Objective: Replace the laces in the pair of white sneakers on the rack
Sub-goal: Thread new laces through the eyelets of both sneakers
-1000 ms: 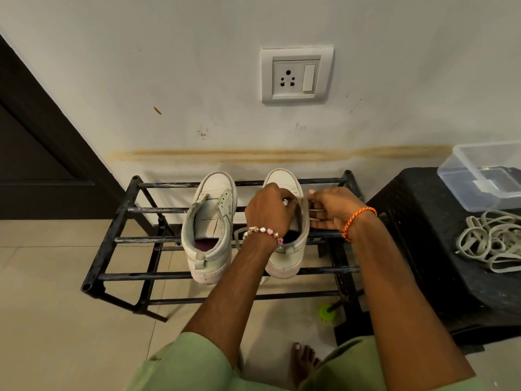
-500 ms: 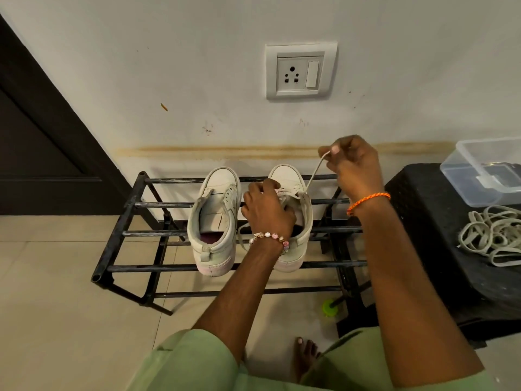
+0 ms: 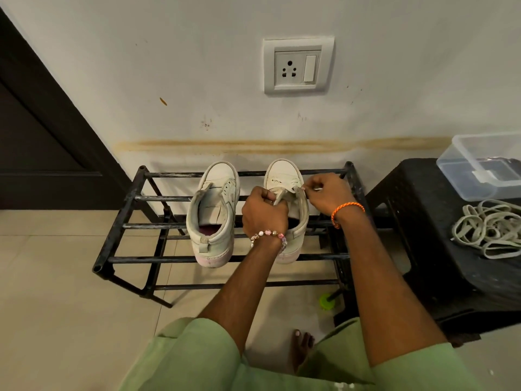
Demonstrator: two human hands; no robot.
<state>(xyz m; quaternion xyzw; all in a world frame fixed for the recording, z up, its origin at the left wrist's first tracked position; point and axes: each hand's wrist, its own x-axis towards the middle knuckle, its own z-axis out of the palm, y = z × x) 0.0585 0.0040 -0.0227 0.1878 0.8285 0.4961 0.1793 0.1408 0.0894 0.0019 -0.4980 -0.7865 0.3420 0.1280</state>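
Two white sneakers stand toes to the wall on the top bars of a black metal rack (image 3: pixel 118 224). The left sneaker (image 3: pixel 214 213) has no lace and nothing touches it. My left hand (image 3: pixel 263 211) grips the tongue of the right sneaker (image 3: pixel 284 176) and hides its opening. My right hand (image 3: pixel 327 197) is at that shoe's right edge and pinches a lace there. Only a short piece of lace shows across the front eyelets.
A black stool (image 3: pixel 439 244) stands right of the rack. It carries a heap of loose pale laces (image 3: pixel 490 228) and a clear plastic box (image 3: pixel 485 165). A dark door (image 3: pixel 33 136) is at the left. A bare foot (image 3: pixel 301 348) and a green cap (image 3: pixel 327 301) lie on the tiled floor.
My right hand, which had pulled the lace up and to the right, has come back down to the right sneaker's edge. My left hand has stayed on the shoe.
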